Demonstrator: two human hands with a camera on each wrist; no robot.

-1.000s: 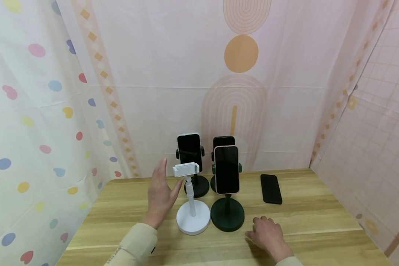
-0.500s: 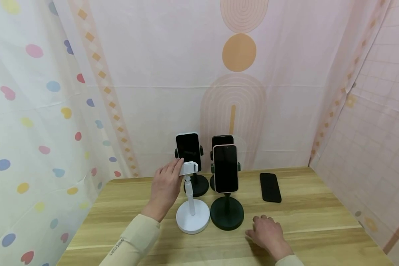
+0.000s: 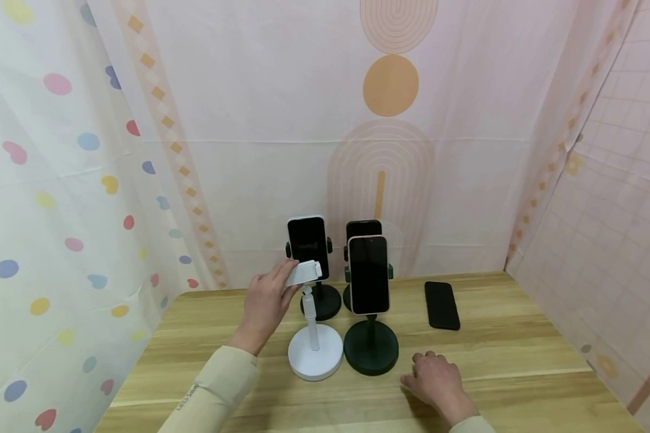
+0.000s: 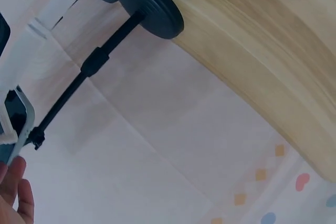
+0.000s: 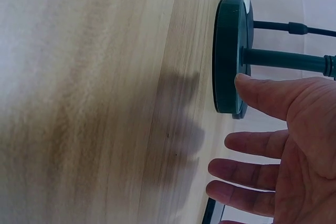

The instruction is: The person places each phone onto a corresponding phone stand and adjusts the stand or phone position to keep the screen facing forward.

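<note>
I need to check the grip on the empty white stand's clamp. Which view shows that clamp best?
The head view: the white clamp shows whole, tilted, with the left hand gripping its left end. The left wrist view shows only blurred white parts at its left edge. The right wrist view shows only a bit of white pole, no clamp.

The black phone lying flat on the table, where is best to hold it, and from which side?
Probably the phone's two long edges, pinched from above by the right hand, which is nearest. It lies flat, apart from the stands, so only its thin sides give hold.
</note>
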